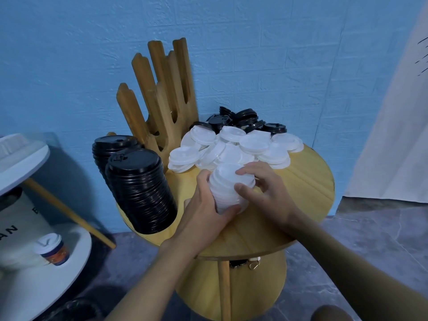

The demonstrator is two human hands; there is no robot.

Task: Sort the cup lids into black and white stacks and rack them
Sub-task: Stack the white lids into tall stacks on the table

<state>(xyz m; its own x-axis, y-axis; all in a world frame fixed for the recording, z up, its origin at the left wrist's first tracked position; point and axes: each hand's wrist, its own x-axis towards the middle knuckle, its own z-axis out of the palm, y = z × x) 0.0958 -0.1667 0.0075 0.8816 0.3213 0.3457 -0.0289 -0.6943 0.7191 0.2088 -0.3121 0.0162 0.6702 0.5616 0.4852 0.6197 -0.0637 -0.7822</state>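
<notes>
Both hands are gripping one white stack (228,184) over the round table (308,181). The left hand (203,205) is cupping its near-left side with curled fingers. The right hand (266,191) is clamping the opposite side, thumb across the front and fingers over the top lid. Just beyond the fingertips, loose white lids (234,147) are lying heaped, with loose black lids (240,119) behind them. Left of the left hand, two black stacks (139,188) are standing, and the wooden rack (162,89) beyond them is showing no lids. White stacking seems to be in hand. The next move likely calls for squaring this stack and nesting on more lids from the heap.
</notes>
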